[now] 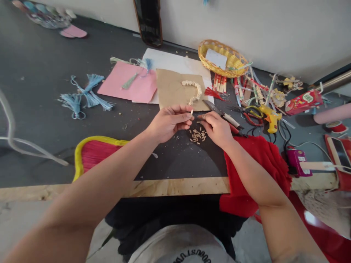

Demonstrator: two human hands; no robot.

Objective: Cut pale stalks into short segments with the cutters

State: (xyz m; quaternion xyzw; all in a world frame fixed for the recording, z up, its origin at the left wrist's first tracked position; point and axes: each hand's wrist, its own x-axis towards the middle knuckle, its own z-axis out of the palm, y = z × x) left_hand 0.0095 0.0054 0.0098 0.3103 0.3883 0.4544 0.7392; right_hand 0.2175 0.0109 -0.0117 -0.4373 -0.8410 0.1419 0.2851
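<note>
A short cream-coloured stick piece [192, 112] stands up between the thumb and finger of my left hand [168, 122], which is closed on it. My right hand [215, 126] is just to the right, its thumb and fingers drawn together in a pinch; a tiny pale piece seems to be at the fingertips, too small to name. Below and between both hands lies a loose pile of short cut stick pieces [197, 135] on the dark table [170, 160]. Just beyond the hands, a curved row of cream pieces [196, 89] rests on a brown paper sheet [170, 86].
Blue tassels [91, 91] and pink paper [131, 80] lie at the left. A yellow wicker basket [223, 60] stands by the wall. Pliers, a yellow glue gun [270, 118], a red carton [304, 102] and cables crowd the right. Red cloth [257, 160] hangs over the front edge.
</note>
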